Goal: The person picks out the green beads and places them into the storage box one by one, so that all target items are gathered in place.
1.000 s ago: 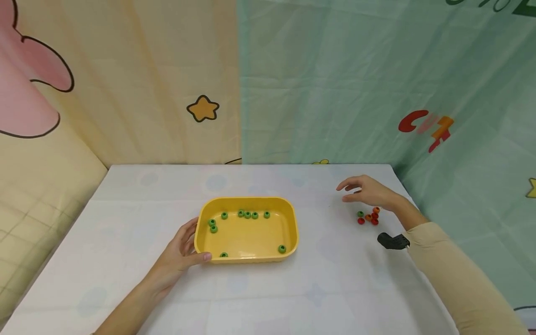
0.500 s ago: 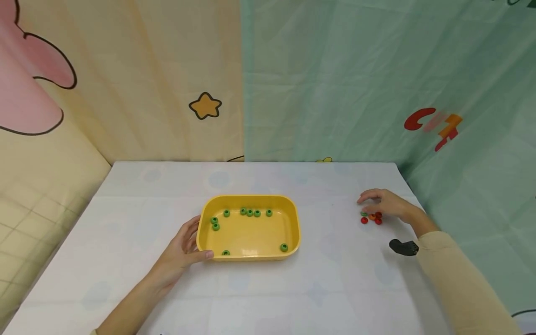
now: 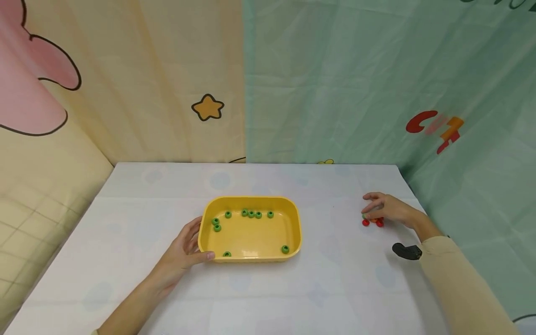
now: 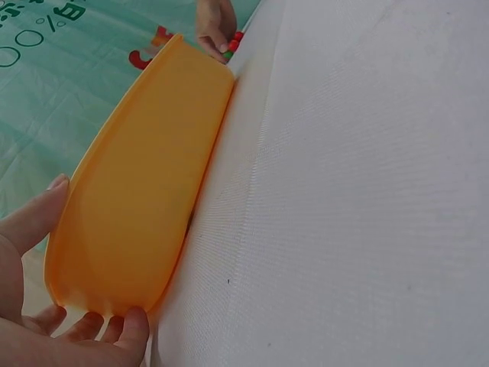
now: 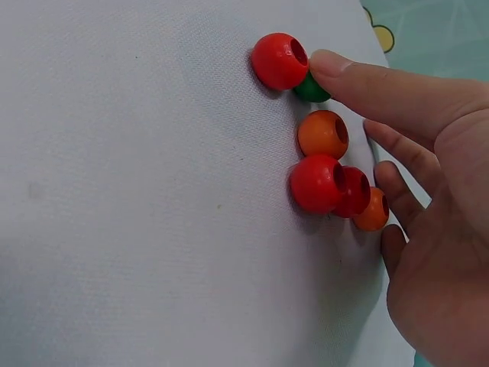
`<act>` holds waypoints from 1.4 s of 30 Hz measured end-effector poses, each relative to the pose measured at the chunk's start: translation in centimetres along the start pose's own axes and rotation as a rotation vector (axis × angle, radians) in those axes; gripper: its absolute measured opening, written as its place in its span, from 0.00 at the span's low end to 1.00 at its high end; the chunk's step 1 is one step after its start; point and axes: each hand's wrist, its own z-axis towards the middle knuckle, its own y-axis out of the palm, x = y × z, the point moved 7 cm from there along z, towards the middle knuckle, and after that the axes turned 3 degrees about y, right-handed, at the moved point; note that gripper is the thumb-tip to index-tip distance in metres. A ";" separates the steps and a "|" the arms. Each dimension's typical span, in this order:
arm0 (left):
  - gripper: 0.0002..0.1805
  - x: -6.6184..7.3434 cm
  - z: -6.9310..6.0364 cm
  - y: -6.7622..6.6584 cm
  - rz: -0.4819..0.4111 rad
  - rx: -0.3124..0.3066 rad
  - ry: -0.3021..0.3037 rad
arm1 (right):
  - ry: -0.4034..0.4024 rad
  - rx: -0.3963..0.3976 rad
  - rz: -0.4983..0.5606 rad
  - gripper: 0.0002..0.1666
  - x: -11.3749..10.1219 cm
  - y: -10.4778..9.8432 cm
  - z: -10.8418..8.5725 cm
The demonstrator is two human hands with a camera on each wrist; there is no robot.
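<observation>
My left hand (image 3: 177,258) grips the left end of a shallow yellow tray (image 3: 251,259), its thumb on the near rim and fingers round the outer wall. Several green beads (image 3: 285,249) lie spread inside it. At the right, my right hand (image 3: 391,208) is low over a small group of beads. Its thumb tip lies against a green bead (image 5: 312,88) and fingers bend toward it; the far side of this pinch is hidden in the right wrist view. Beside it are red beads (image 5: 280,61) and orange beads (image 5: 322,134), resting on the table.
A white patterned cloth covers the table (image 3: 318,279). Printed curtains, cream (image 3: 167,70) and green (image 3: 335,83), stand along its back and sides. A black device (image 3: 407,251) sticks out by the right wrist.
My right hand has moved right and down from above the table to the loose beads, and its thumb now meets the green one. The left hand keeps its grip on the tray.
</observation>
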 end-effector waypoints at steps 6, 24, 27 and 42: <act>0.58 0.1 0.0 0.1 -0.004 0.001 -0.006 | -0.009 0.024 -0.001 0.17 0.0 -0.2 -0.1; 0.58 0.3 -0.1 0.1 0.002 0.009 -0.017 | -0.048 0.071 -0.061 0.16 -3.7 -1.1 0.3; 0.58 0.3 -0.1 0.1 0.001 0.010 -0.017 | -0.075 0.063 -0.074 0.18 -4.6 -1.0 0.5; 0.58 0.2 0.1 0.0 -0.006 0.011 -0.019 | -0.155 0.068 -0.085 0.18 -8.9 -0.2 1.4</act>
